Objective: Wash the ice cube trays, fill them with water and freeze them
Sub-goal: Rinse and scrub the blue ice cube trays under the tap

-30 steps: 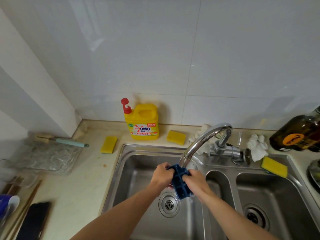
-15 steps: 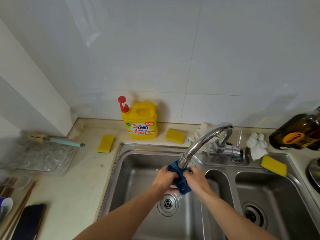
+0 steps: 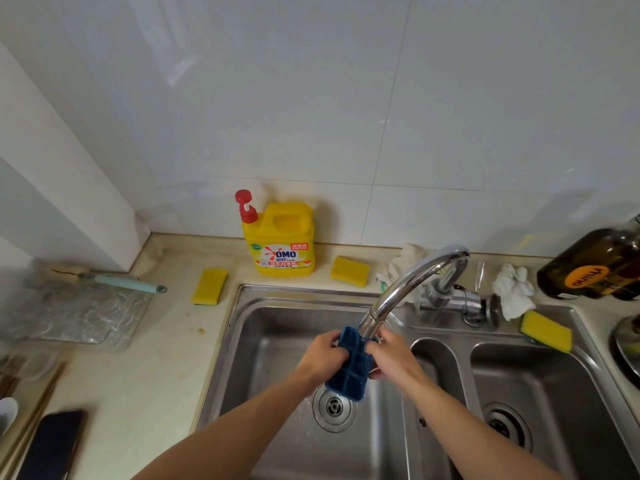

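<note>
Head view: blue gridded ice cube tray (image 3: 350, 373) beneath curved chrome tap (image 3: 412, 282).
Hands: left hand (image 3: 323, 355), right hand (image 3: 394, 355) grip its hidden sides.

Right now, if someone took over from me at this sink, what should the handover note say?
Left hand: grips the left edge of the blue ice cube tray.
Right hand: grips its right edge.
The tray is held tilted under the faucet spout, over the left sink basin. Whether water is running is hard to tell.
The yellow detergent bottle stands on the counter behind the sink, with a yellow sponge beside it.
Done: washing of this tray is under way. Only one tray is in view.
Left: finish rinsing, fill with water, freeze.
</note>
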